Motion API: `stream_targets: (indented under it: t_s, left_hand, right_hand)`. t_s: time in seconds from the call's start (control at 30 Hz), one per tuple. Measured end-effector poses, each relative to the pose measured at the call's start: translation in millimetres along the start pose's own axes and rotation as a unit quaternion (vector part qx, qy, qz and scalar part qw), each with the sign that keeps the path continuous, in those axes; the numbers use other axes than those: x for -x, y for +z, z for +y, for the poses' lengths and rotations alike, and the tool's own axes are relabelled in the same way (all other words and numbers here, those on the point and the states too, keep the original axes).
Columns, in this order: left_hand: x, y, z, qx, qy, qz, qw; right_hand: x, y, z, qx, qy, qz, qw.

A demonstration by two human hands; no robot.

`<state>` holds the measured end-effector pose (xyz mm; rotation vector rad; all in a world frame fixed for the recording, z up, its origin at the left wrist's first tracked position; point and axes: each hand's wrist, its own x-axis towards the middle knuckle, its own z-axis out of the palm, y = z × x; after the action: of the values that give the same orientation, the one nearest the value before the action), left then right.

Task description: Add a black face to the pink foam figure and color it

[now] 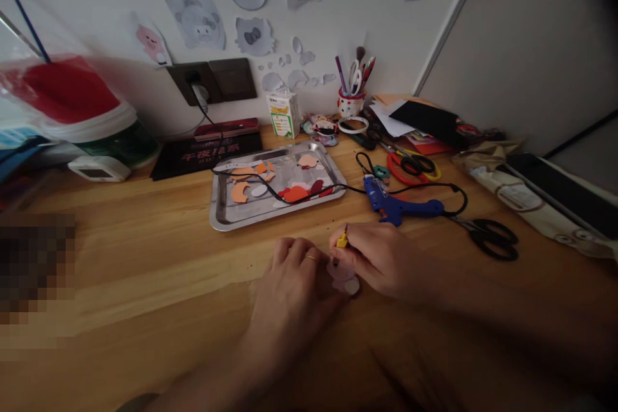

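My left hand (294,277) rests on the wooden desk (145,283) with its fingers curled down, a ring on one finger, pressing on a small pink cut-out piece (344,278). My right hand (381,257) is closed around a small yellow-tipped tool (342,239), held just above the pink piece. The two hands touch over the piece. A blue glue gun (400,206) lies just behind my right hand, its black cord running across the metal tray (222,215) to a wall socket.
The tray holds several orange, red and white cut-out shapes. Black scissors (492,238) lie to the right. A pen cup (351,103), a small carton (284,114), papers and coloured scissors stand at the back. A red and white bundle (72,103) sits at the far left.
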<state>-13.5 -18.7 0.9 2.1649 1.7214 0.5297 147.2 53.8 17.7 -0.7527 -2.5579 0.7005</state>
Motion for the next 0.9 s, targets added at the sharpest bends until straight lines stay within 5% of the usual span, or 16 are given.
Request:
stream_targets:
  t_s: [0.3, 0.7, 0.9]
  left_hand:
    - [-1, 0.5, 0, 0.006, -0.009, 0.002, 1.000]
    - [-1, -0.6, 0, 0.008, -0.011, 0.000, 1.000]
    - [-2, -0.3, 0, 0.016, -0.010, 0.004, 1.000]
  right_hand:
    - [0, -5, 2, -0.012, -0.007, 0.040, 0.999]
    - [2, -2, 1, 0.003, 0.000, 0.004, 1.000]
    - [4, -19, -2, 0.049, -0.012, 0.117, 0.992]
